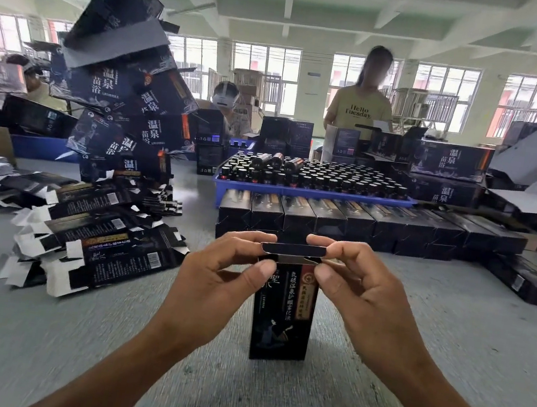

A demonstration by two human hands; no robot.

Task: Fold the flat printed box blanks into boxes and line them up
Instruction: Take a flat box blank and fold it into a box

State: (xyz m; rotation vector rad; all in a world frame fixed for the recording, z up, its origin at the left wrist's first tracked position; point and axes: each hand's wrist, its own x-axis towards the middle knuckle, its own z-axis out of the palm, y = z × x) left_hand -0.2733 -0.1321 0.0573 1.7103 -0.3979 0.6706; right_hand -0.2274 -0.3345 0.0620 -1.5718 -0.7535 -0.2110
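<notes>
A tall black printed box (281, 322) stands upright on the grey table in front of me. My left hand (215, 275) pinches the left end of its top flap, and my right hand (355, 284) pinches the right end. The flap is bent over the box's open top. Behind it, a row of folded black boxes (361, 221) lies lined up side by side. A loose pile of flat printed blanks (97, 234) lies to the left.
A blue tray (296, 191) with several dark bottles sits behind the row. A leaning stack of large dark cartons (130, 97) rises at the left. More cartons (451, 170) fill the right. Three other people are at the table's far side.
</notes>
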